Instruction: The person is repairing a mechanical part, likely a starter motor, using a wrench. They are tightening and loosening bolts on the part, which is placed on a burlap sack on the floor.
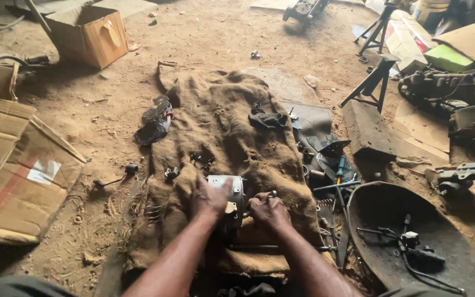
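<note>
A round silver metal motor housing (232, 190) lies on a brown burlap sack (232, 126) spread on the dirt floor. My left hand (209, 199) presses flat on the housing's left side. My right hand (269, 211) is closed around a thin metal tool (271, 194) whose tip points at the housing's right side. Small dark metal parts (200, 161) lie on the sack just beyond the housing, and a black rag (266, 119) lies farther up.
A dark metal basin (377, 206) with wired parts sits at right, with hand tools (339, 184) beside it. Cardboard boxes (15, 170) lie at left, an open box (92, 36) at the back. A black sandal (154, 122) lies left of the sack; metal stands (372, 82) and engine parts at right.
</note>
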